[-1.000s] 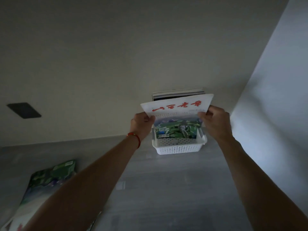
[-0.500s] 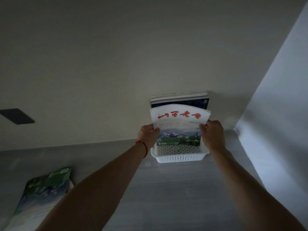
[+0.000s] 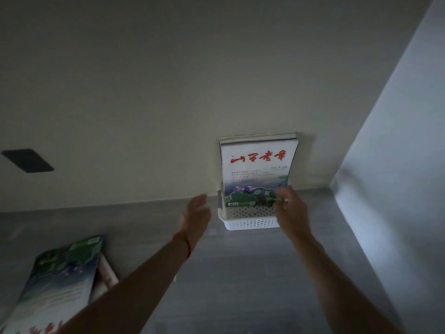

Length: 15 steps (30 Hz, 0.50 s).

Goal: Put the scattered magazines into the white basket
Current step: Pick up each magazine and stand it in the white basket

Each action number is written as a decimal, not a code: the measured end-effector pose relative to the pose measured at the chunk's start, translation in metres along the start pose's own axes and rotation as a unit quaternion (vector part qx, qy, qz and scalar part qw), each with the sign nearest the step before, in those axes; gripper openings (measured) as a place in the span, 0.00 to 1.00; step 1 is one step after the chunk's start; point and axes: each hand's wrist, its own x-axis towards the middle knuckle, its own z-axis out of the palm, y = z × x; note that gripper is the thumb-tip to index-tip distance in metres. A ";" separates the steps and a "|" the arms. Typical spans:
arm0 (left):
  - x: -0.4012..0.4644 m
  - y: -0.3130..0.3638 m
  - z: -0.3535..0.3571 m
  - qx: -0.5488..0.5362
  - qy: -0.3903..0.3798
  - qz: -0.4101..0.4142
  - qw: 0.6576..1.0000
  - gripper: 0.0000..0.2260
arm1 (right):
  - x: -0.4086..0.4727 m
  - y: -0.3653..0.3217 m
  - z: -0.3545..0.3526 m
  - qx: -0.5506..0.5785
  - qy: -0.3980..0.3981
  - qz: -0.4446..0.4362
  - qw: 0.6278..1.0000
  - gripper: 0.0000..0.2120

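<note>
Head view only. Magazine (image 3: 258, 172) with red title lettering is standing upright in the white basket (image 3: 250, 220), front of a stack of other magazines (image 3: 257, 138) leaning on the wall (image 3: 144, 92). Basket is sitting on the grey counter (image 3: 240, 273), against the wall, near the right corner. I'm seeing the right hand (image 3: 292, 213) hovering at the magazine's lower right corner, fingers loosely curled; blurred, so I cannot tell whether they're touching the cover. Left hand (image 3: 196, 216) is hanging just left of the basket, fingers straight and slightly apart, holding nothing, red string (image 3: 185, 244) on its wrist. More magazines (image 3: 60, 280) are lying flat on the counter at lower left, well apart from the basket, green-and-blue cover on top. Dark rectangular plate (image 3: 27, 160) is showing on the wall at far left.
</note>
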 end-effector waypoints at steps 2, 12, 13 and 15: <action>-0.039 -0.032 -0.034 0.019 0.013 -0.014 1.000 0.19 | -0.035 -0.004 0.018 0.014 -0.043 0.006 0.999 0.07; -0.139 -0.133 -0.232 0.304 0.138 0.016 0.942 0.19 | -0.188 -0.076 0.147 -0.061 -0.312 -0.025 0.948 0.08; -0.137 -0.141 -0.252 0.335 0.149 0.019 0.930 0.19 | -0.200 -0.086 0.161 -0.066 -0.326 -0.027 0.943 0.09; -0.134 -0.155 -0.297 0.382 0.171 -0.007 0.908 0.22 | -0.224 -0.110 0.191 -0.072 -0.352 -0.034 0.932 0.10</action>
